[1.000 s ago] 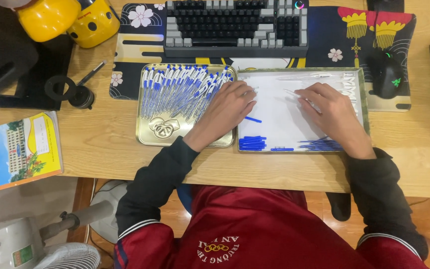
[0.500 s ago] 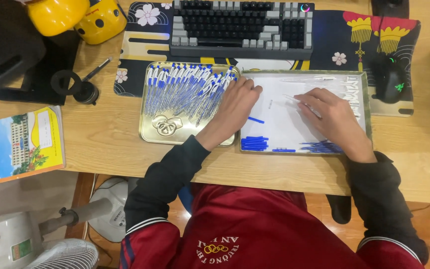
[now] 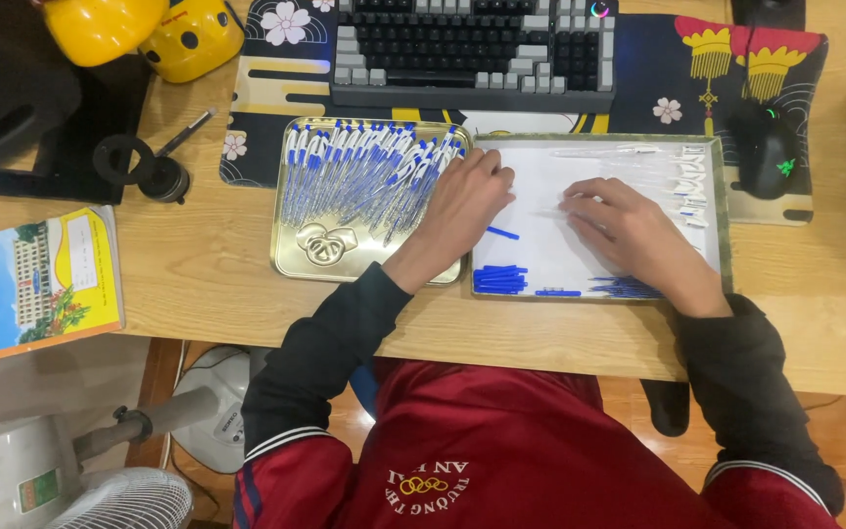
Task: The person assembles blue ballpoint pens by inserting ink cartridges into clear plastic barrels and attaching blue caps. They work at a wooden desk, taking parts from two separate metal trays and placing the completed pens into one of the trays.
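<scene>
Left hand (image 3: 464, 201) covers the gold tray's (image 3: 291, 257) right edge; whatever its fingertips pinch is hidden. Under the right hand (image 3: 629, 230), clear pen barrels (image 3: 638, 157) too faint to count. Beyond both hands, keyboard (image 3: 472, 59) cut off at top.

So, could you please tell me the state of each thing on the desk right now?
Gold tray: full of blue pens.
White tray: holds loose pen parts.
Left hand: resting across the edge between both trays.
Right hand: flat on the white tray.
Blue caps: piled at the near edge.
</scene>
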